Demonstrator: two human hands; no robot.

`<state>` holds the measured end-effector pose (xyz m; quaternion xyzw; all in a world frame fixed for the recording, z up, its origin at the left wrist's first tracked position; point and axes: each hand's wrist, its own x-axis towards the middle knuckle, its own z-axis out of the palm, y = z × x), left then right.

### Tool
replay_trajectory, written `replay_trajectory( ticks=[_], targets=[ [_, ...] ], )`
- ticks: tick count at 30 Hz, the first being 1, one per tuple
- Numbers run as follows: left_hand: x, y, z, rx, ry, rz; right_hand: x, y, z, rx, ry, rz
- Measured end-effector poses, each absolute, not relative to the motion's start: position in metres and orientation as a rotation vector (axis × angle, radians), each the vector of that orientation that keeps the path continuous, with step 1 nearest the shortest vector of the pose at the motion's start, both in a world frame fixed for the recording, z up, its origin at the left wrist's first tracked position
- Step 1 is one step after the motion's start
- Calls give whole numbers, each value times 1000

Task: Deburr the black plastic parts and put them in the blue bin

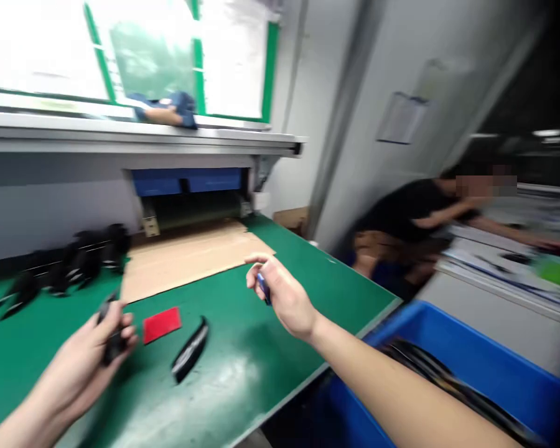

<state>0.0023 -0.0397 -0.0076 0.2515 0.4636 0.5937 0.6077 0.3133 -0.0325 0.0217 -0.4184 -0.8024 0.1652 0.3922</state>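
Observation:
My left hand (100,354) is closed round a small black part (114,342) above the green table (224,386), at the lower left. My right hand (282,295) is curled over the table's middle, gripping a small blue object (264,289); most of it is hidden in the fingers, so its kind does not show. Between the hands lie a flat red rectangular piece (162,325) and a curved black part (190,350) with a pale, blurred marking. Neither of these is touched by a hand.
Several black parts (79,261) stand in a row at the table's back left. A cardboard sheet (191,261) lies below a shelf (168,140). A blue bin (485,354) holding long black strips is at the right. Beyond it, a person (410,211) leans over another table.

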Motion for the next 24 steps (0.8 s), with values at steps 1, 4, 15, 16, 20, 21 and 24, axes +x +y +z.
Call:
replay_trajectory(
  ticks=[1,4,15,16,20,21,24],
  targets=[
    [-4,-40,-8,592,1053,1405,291,-16,24,-1002,-2126,436],
    [-8,-38,-7,538,971,1468,227,16,19,-912,-2359,469],
    [-22,-40,-19,922,672,1447,178,20,-21,-746,-2314,559],
    [-21,-41,-18,921,679,1453,179,20,-21,-767,-2323,556],
    [-14,-45,-14,866,684,1461,179,16,-20,-772,-2334,563],
    [-12,-45,-13,856,680,1462,178,16,-20,-771,-2329,551],
    [-9,-46,-14,841,652,1466,176,14,-20,-805,-2314,465]
  ],
)
